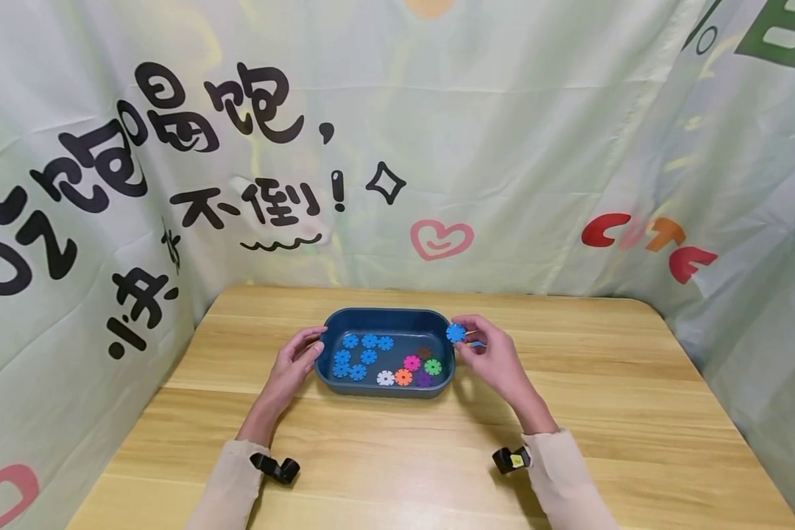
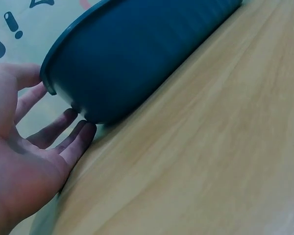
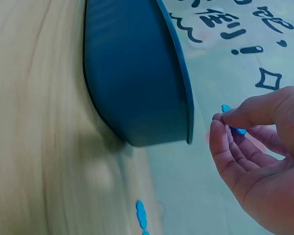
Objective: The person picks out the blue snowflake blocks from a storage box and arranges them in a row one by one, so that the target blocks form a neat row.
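Observation:
In the head view a dark blue tray (image 1: pixel 384 390) stands on the table with notched plastic snowflake discs in it. Several blue discs (image 1: pixel 369 357) lie on its left side. At its right are a white disc (image 1: pixel 386 377), orange disc (image 1: pixel 403 377), pink disc (image 1: pixel 412 363), green disc (image 1: pixel 433 366), purple disc (image 1: pixel 424 378) and brown disc (image 1: pixel 425 353). My left hand (image 1: pixel 296 366) touches the tray's left end, fingertips against its outer wall and rim. Beside the right rim, my right hand (image 1: pixel 493 357) pinches a blue snowflake disc (image 1: pixel 456 333) between thumb and fingers.
More blue pieces (image 3: pixel 141 214) lie right of the tray, partly hidden behind my right hand in the head view. The wooden table (image 1: pixel 397 456) meets a printed curtain (image 1: pixel 503 162) at the back and sides. Each sleeve carries a small black wrist camera (image 1: pixel 274 468).

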`<state>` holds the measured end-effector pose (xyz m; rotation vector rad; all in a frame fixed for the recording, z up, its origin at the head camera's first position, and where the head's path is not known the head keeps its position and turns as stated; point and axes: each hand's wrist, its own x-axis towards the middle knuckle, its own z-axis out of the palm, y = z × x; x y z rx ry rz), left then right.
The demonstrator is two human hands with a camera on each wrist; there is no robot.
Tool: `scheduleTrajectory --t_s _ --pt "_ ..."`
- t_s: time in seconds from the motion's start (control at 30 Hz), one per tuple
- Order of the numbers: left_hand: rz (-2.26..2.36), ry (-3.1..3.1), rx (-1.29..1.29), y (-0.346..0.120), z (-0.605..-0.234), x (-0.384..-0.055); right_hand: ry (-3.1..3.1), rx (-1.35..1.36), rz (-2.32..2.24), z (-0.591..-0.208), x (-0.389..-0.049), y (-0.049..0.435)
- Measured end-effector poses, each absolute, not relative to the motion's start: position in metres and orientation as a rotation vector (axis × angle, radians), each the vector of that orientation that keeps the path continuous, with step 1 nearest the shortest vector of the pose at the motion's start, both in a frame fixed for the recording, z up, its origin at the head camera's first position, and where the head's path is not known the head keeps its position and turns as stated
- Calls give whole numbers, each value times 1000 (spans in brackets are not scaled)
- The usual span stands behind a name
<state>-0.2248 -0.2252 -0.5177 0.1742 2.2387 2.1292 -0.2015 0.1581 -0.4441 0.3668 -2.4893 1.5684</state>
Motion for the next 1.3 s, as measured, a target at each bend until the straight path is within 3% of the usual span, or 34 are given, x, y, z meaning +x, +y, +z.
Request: scheduleTrajectory --t_s 0.6,1.3 --pt "2184 2211 192 -224 -521 -231 -2477 222 1544 -446 -203 205" --pt "2177 2221 189 -227 -523 -228 -2609 1 1419 -480 -215 244"
